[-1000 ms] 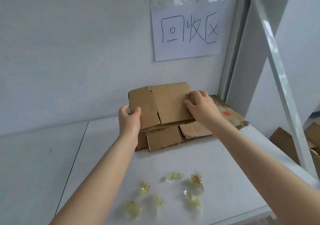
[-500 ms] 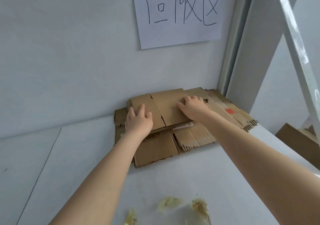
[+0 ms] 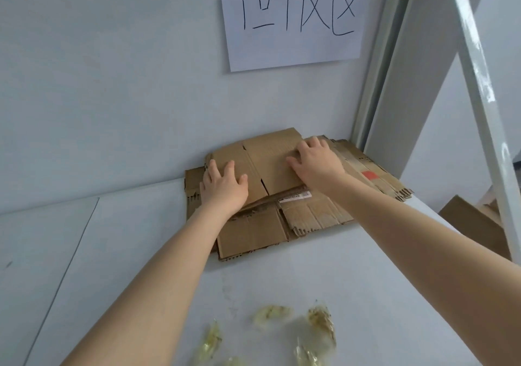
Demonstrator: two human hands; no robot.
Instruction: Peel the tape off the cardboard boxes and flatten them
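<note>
A flattened brown corrugated cardboard box (image 3: 267,165) lies on top of a staggered pile of other flattened brown cardboard sheets (image 3: 253,233) at the back of a white tabletop (image 3: 141,238), pushed up against the wall. A person presses it down with both hands. The left hand (image 3: 224,189) lies flat with fingers spread on the box's left panel, and the right hand (image 3: 313,159) lies flat with fingers spread near its right edge; neither grips anything. The box's near edge sits slightly proud of the sheet beneath, where a white printed label strip (image 3: 294,196) shows, so the creases look likely to spring back up once the pressure comes off. The pile is unevenly stacked and sits on a smooth surface, so a hard or off-centre push could make sheets slide. The ragged right corner, near a small red label (image 3: 370,175), lies close to the table's edge and might slip over it. Crumpled scraps of yellowish clear tape (image 3: 321,320) lie loose on the tabletop nearer the person, well apart from the pile, and a sweep of a forearm could scatter them. Above the pile, a white paper sign with handwritten black characters (image 3: 290,18) hangs on the pale grey wall (image 3: 112,83). A white-painted metal strut (image 3: 479,97) slants across the right side. Beyond it, below table level, sits more brown cardboard (image 3: 473,221); whether it is flattened cannot be told.
</note>
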